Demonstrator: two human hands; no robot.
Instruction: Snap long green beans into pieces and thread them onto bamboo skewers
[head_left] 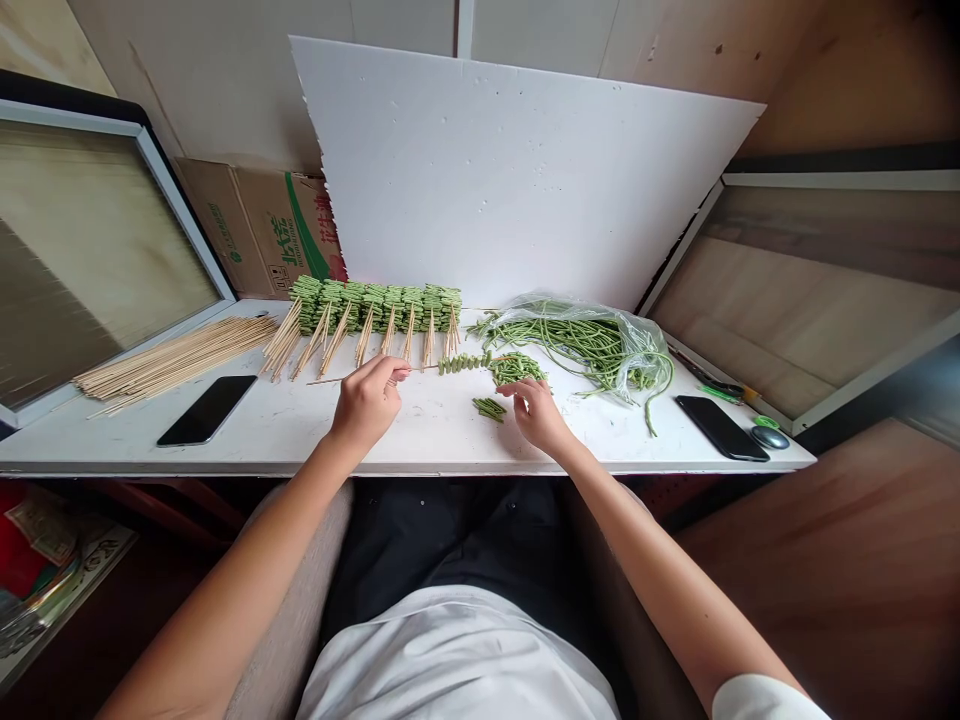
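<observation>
My left hand (367, 400) pinches a bamboo skewer (420, 369) that lies across the white table (300, 440), with a few green bean pieces (461, 363) threaded near its right end. My right hand (536, 410) rests on the table with fingers curled, its fingertips touching a small heap of cut bean pieces (517, 368). A few more cut pieces (489, 408) lie just left of that hand. A row of finished bean skewers (375, 310) is stacked behind my hands.
A bundle of bare bamboo skewers (172, 362) lies at the left beside a black phone (208, 410). A clear plastic bag of long green beans (592, 345) sits at the right, with a second phone (721, 427) beyond. A white foam board (510, 170) leans against the wall.
</observation>
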